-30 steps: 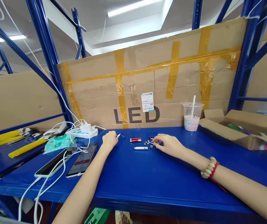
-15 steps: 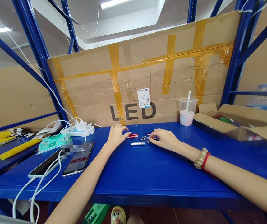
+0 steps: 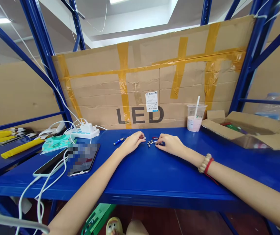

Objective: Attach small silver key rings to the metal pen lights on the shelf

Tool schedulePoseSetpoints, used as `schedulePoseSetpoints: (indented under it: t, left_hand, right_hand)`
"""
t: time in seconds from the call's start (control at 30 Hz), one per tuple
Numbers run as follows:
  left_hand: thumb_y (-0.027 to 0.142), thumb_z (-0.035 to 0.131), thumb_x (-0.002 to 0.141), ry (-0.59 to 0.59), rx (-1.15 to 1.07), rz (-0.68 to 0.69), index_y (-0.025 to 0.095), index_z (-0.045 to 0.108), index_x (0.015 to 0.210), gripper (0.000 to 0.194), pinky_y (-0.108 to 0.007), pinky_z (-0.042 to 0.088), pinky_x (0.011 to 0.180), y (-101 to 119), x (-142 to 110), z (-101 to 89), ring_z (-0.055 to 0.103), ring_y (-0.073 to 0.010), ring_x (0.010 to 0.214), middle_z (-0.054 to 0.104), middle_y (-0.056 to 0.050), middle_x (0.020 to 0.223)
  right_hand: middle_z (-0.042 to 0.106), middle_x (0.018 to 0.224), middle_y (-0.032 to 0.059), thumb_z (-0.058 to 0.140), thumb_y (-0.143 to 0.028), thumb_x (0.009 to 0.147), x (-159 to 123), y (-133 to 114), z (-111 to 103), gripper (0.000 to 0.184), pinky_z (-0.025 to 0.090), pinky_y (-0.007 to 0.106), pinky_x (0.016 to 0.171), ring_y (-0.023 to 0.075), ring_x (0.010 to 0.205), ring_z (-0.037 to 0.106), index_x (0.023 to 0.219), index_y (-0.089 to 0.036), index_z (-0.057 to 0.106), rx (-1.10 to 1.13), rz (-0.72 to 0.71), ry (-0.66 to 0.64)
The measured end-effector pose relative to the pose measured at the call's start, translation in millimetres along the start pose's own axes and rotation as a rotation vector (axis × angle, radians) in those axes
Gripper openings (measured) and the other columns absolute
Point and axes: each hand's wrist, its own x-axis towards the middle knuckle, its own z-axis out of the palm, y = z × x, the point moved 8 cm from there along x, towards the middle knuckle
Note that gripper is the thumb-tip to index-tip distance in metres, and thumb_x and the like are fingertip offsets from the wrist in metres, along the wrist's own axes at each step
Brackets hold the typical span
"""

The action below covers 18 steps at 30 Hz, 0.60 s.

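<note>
My left hand (image 3: pixel 133 143) is curled closed above the blue table (image 3: pixel 140 176). A small silvery end (image 3: pixel 144 138) shows at its fingertips, apparently of the silver tube. Past its wrist side lies a slim blue tube (image 3: pixel 118 141) with a metal end. Several small button cells (image 3: pixel 150 143) are clustered between the two hands. My right hand (image 3: pixel 170 143) is closed in a pinch just right of them. Its fingers hide most of a small dark and silvery thing there. A red piece (image 3: pixel 155 138) lies just behind its fingertips.
A plastic cup with a straw (image 3: pixel 195 118) and an open cardboard box (image 3: pixel 247 129) stand at the right. Phones (image 3: pixel 84 160), white cables (image 3: pixel 63 163) and a power strip (image 3: pixel 92 133) occupy the left. A taped cardboard sheet (image 3: pixel 100 98) closes off the back.
My left hand has moved right and closed. The silver and red tubes that lay by it are out of sight, and the blue tube has come into view. My right hand stays by the cells.
</note>
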Motion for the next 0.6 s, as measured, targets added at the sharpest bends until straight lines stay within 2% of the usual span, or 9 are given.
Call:
schedulePoseSetpoints:
  t: [0.1,0.23,0.3,0.43,0.6]
  left_hand:
    - [0.030,0.039,0.086,0.027,-0.013,-0.049,0.019,0.042,0.089,0.011,-0.024,0.039,0.072,-3,-1,-5.1,0.053,-0.0132,0.079,0.054,-0.001,0.086]
    - [0.029,0.038,0.086,0.040,-0.069,-0.040,0.020,0.038,0.090,0.010,-0.024,0.041,0.074,0,-1,-2.8,0.054,-0.0127,0.079,0.053,0.000,0.085]
    - [0.027,0.036,0.087,0.051,-0.099,-0.021,0.020,0.036,0.091,0.008,-0.024,0.041,0.075,4,-1,-1.6,0.054,-0.0122,0.078,0.053,0.000,0.084]
    - [0.022,0.031,0.088,0.078,-0.169,0.007,0.021,0.035,0.095,0.008,-0.023,0.043,0.078,15,0,-2.7,0.055,-0.0111,0.085,0.054,-0.001,0.091]
    - [0.024,0.033,0.088,0.155,-0.168,0.035,0.021,0.035,0.097,0.010,-0.024,0.044,0.081,21,0,-9.3,0.056,-0.0114,0.088,0.055,-0.002,0.100]
  right_hand:
    - [0.056,0.094,0.0034,0.047,-0.034,0.079,0,4,-1,0.024,0.039,0.024,0.063,0.0167,0.088,0.053,0.094,-0.024,0.064,0.001,0.043,0.027]
    - [0.053,0.104,0.0061,0.044,-0.037,0.083,-1,-13,-3,0.037,0.039,0.029,0.079,0.0168,0.095,0.049,0.115,-0.023,0.054,0.088,-0.115,0.083]
    - [0.052,0.108,0.0057,0.039,-0.038,0.086,-2,-24,0,0.036,0.038,0.032,0.080,0.0172,0.095,0.048,0.116,-0.025,0.053,0.104,-0.205,0.057]
    - [0.054,0.108,0.0035,0.035,-0.036,0.088,-3,-37,2,0.033,0.035,0.037,0.082,0.0183,0.096,0.046,0.111,-0.027,0.056,0.073,-0.284,0.020]
    - [0.056,0.107,0.0032,0.037,-0.034,0.088,-4,-42,-1,0.030,0.033,0.035,0.081,0.0177,0.096,0.046,0.108,-0.026,0.058,0.053,-0.339,0.038]
